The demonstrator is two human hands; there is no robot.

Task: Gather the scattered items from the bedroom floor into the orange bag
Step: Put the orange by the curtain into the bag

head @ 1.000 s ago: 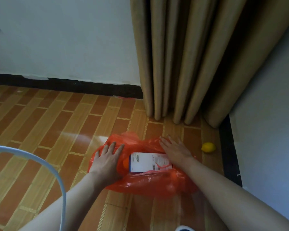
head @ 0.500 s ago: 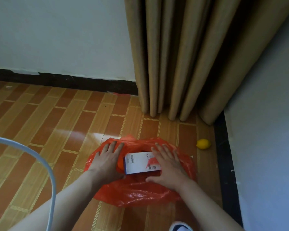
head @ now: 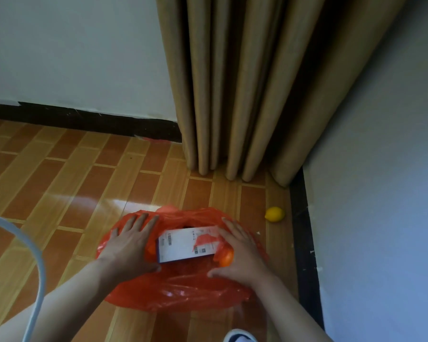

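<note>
While the orange bag (head: 178, 290) lies slumped on the wood-patterned floor (head: 59, 193) with its mouth open upward, both hands rest flat on it, one either side of a white box (head: 187, 244) that sits in the opening. The left hand (head: 131, 240) lies palm down on the plastic at the box's left end, fingers straight and slightly spread; the right hand (head: 242, 253) lies palm down at the box's right end, fingers extended and close together over the plastic, thumb out toward the near side. Neither hand pinches or curls round anything. An orange fruit (head: 226, 259) shows just beside the right hand at the box's near right corner, and seems to be inside the bag too. So part of the gathering looks done: the box and that fruit are in or at the mouth of the bag. Left to collect, as far as can be seen, is a lemon (head: 274, 214) on the floor well apart from the bag, close to the dark skirting (head: 304, 243) by the right wall, below the curtain (head: 257, 95). Whether more items lie outside the view cannot be told.
</note>
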